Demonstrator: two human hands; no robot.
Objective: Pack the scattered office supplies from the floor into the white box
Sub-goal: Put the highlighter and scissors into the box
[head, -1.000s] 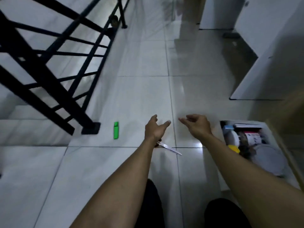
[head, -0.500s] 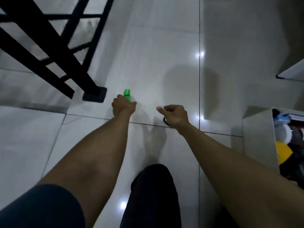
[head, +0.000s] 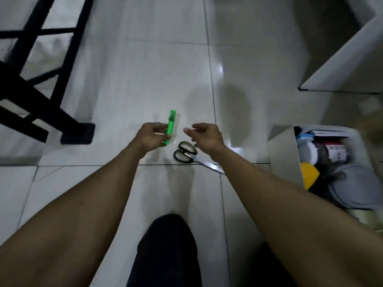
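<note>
My left hand [head: 149, 137] grips a bright green highlighter [head: 171, 124] by its lower end, holding it upright above the floor. Just to its right hovers my right hand [head: 205, 135], fingers apart and holding nothing. Under that hand, black-handled scissors [head: 186, 154] lie on the tiles with the blades pointing right, partly hidden by my right forearm. The white box [head: 282, 156] stands at the right, filled with several supplies, among them a yellow object [head: 309, 175] and a grey round lid [head: 352, 187].
A black metal railing with a square foot [head: 78, 134] stands at the left. A white cabinet or wall corner [head: 339, 65] juts in at the upper right. My dark-trousered knee [head: 167, 249] is at the bottom centre. Glossy floor tiles lie all around.
My left hand has lifted the green highlighter off the floor. My right hand has risen off the scissors, which now show on the tiles. The view has shifted right, showing more of the box.
</note>
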